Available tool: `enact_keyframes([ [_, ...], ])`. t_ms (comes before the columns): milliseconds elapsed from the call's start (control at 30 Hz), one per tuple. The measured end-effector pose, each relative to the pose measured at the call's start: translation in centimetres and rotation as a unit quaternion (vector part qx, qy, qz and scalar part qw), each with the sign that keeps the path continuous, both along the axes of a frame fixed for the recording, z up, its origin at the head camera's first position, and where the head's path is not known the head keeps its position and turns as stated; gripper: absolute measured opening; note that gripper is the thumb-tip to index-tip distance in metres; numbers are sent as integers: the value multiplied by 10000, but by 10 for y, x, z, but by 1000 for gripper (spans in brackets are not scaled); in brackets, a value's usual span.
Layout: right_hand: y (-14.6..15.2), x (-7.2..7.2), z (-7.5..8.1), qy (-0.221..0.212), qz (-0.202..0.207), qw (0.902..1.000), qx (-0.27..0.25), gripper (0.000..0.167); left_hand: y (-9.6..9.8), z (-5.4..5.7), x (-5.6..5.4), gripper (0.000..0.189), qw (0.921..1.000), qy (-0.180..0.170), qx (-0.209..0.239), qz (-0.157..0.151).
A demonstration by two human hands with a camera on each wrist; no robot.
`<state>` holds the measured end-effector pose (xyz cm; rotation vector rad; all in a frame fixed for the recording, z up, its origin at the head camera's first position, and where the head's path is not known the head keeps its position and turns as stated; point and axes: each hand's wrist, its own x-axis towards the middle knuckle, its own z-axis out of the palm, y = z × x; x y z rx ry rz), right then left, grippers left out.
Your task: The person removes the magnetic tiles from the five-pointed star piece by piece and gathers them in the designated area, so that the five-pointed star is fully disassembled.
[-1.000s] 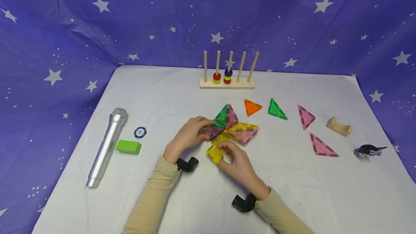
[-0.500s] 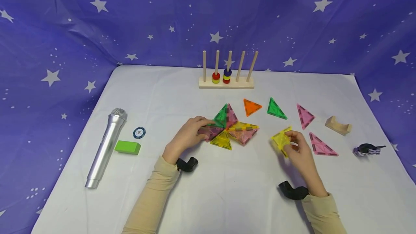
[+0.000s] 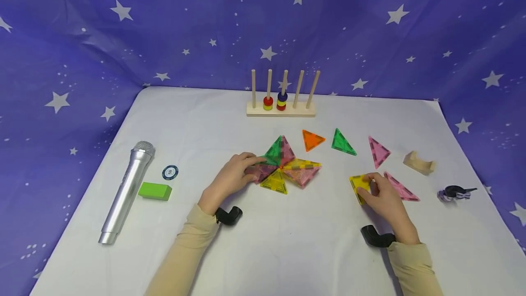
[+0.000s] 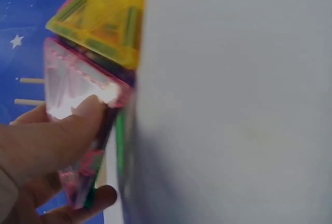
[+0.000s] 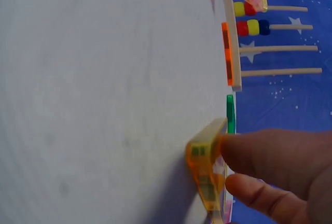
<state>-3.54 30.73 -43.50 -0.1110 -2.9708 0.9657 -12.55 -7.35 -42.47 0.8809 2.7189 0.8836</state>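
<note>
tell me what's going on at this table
A person's left hand grips the left side of a star-like cluster of translucent magnetic tiles, while the right hand pinches a separate yellow tile. An orange triangle, a green triangle and two pink triangles lie loose on the table.

White-covered table (image 3: 312,241), wooden peg rack (image 3: 263,112) near far edge, silver microphone (image 3: 126,191), round chip (image 3: 170,172) and green block (image 3: 155,191) at left, cluster of translucent tiles (image 3: 287,158) mid-table, orange triangle (image 3: 312,140), green triangle (image 3: 342,143), two pink triangles (image 3: 378,152), curved wooden piece (image 3: 419,164) and dark object (image 3: 454,193) at right
</note>
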Motion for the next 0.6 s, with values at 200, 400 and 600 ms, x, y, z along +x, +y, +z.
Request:
enact_keyframes([
  [200, -31, 2, 10, 491, 318, 9982, -103, 22, -3, -6, 5, 47, 9998, 173, 112, -6],
  [400, -96, -5, 23, 142, 2264, 9713, -711, 18, -5, -8, 9, 48, 9994, 250, 179, 128],
  [600, -147, -13, 17, 291, 3016, 9522, -388, 38, -6, -11, 13, 48, 9988, 423, 116, 213],
])
